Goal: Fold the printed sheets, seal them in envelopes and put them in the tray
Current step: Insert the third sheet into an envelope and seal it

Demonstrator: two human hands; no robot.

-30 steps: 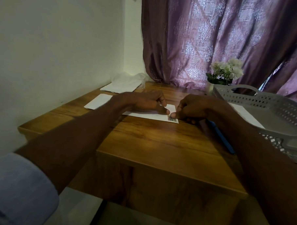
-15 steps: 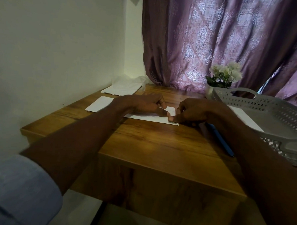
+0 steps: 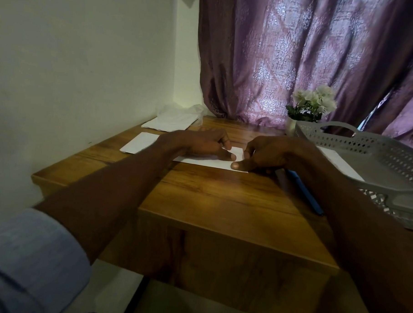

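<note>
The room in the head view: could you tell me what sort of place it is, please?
Probably a home desk corner: a wooden desk against a plain wall, a purple curtain behind it, and potted flowers beside a grey tray.

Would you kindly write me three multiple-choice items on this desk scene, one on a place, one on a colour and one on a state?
1. Where does the tray stand?
A. at the desk's right end
B. against the left wall
C. on the floor

2. What colour is the pen?
A. red
B. blue
C. yellow

3. What are the two hands doing?
A. hanging idle off the desk
B. lifting the tray
C. pressing down on the envelope

Answers:
1 A, it sits right of the flowers.
2 B, its barrel shows blue beside the right forearm.
3 C, the left hand and right hand both bear on the white paper on the desk.
</note>
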